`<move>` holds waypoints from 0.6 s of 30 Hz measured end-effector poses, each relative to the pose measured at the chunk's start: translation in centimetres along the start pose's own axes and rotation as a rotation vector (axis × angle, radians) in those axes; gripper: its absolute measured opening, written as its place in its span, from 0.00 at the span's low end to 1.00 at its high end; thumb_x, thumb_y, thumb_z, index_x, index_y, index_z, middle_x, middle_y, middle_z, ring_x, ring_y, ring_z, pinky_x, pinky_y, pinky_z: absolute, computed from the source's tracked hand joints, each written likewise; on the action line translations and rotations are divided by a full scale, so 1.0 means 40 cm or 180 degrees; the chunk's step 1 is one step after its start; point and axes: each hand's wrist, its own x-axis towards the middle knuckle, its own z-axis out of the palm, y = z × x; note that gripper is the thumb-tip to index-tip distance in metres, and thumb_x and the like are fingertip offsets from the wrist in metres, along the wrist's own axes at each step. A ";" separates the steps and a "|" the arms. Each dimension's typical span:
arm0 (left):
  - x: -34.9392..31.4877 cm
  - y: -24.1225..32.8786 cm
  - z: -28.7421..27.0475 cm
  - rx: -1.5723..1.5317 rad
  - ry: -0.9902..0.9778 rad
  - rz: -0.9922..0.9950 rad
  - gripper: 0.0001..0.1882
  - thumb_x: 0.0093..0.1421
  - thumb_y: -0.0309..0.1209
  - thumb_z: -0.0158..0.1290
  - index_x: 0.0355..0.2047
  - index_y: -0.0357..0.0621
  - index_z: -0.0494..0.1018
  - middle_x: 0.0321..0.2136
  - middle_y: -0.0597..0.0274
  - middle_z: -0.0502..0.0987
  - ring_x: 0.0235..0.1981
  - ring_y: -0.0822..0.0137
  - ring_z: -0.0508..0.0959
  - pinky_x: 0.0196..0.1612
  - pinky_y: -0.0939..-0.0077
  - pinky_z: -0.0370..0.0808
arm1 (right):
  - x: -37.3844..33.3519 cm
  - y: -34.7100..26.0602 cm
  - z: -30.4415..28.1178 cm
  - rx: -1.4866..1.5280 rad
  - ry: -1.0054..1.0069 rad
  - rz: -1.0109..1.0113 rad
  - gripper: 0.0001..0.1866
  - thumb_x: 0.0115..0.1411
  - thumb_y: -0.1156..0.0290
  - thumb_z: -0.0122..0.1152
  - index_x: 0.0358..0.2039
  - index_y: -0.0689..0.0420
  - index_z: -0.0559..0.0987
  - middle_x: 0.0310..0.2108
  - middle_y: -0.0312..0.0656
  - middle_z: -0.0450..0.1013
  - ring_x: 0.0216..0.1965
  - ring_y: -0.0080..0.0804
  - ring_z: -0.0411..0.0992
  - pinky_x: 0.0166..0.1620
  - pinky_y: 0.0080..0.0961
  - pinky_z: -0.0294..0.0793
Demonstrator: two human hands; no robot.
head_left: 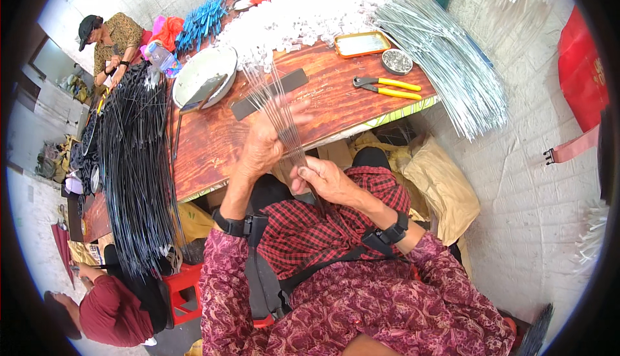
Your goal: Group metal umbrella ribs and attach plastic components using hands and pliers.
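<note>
Held a fan of thin strands [284, 128] tilted away above the lap, at the worktop's [208, 137] near edge, apparently to let the loose tips spread clear of one another. Pinched the lower part between the thumb and fingers of the right hand [329, 180], likely as an anchor. Raised the left hand [260, 141] beside the upper lengths, with fingers blurred and seemingly spread; could not tell whether pressing on the strands or merely steadying.

Had a dark flat bar [292, 81] just beyond, and pliers [391, 89] on the right with yellow handles, probably for easy reach. Gathered small grey pieces in a round tin [396, 62] near an orange-rimmed tray [361, 44], perhaps against scattering. Draped pale strands [452, 65] off the right end and black strands [134, 156] off the left, beside a white basin [216, 65]. Heaped white bits [297, 23] along the far side.

Worked over streaked red-brown wood, against a wrinkled pale wall [516, 175]. Shared the room with a black-capped person [123, 36] at far left and another in dark red [115, 307], near a red stool [183, 288].
</note>
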 end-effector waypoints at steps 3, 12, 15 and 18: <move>-0.044 -0.061 0.009 0.1937 -0.0518 0.0910 0.17 0.56 0.19 0.53 0.44 0.49 0.82 0.55 0.63 0.78 0.63 0.54 0.68 0.66 0.53 0.62 | -0.027 0.067 -0.001 -0.0068 0.0066 0.0312 0.13 0.72 0.71 0.42 0.42 0.66 0.75 0.30 0.45 0.77 0.33 0.33 0.79 0.40 0.31 0.79; -0.088 -0.060 0.055 0.1246 -0.1375 0.1042 0.21 0.44 0.24 0.65 0.42 0.52 0.83 0.59 0.65 0.74 0.64 0.50 0.67 0.65 0.53 0.66 | -0.029 0.188 -0.020 -0.1108 0.0257 -0.0363 0.15 0.69 0.77 0.40 0.48 0.66 0.75 0.39 0.54 0.79 0.45 0.53 0.78 0.49 0.41 0.77; -0.097 -0.072 0.054 0.1191 -0.1582 0.0937 0.29 0.43 0.24 0.68 0.49 0.55 0.80 0.65 0.64 0.68 0.67 0.51 0.63 0.67 0.52 0.64 | -0.038 0.210 -0.021 -0.1223 -0.0010 -0.0389 0.16 0.70 0.76 0.40 0.49 0.66 0.76 0.41 0.54 0.79 0.47 0.51 0.78 0.50 0.41 0.77; -0.095 -0.048 0.052 0.1566 -0.1719 0.0960 0.41 0.43 0.28 0.68 0.61 0.59 0.70 0.70 0.59 0.59 0.70 0.46 0.55 0.70 0.45 0.57 | -0.052 0.205 -0.020 -0.1206 0.0042 -0.0170 0.16 0.70 0.76 0.40 0.49 0.65 0.76 0.42 0.55 0.79 0.48 0.50 0.78 0.51 0.41 0.77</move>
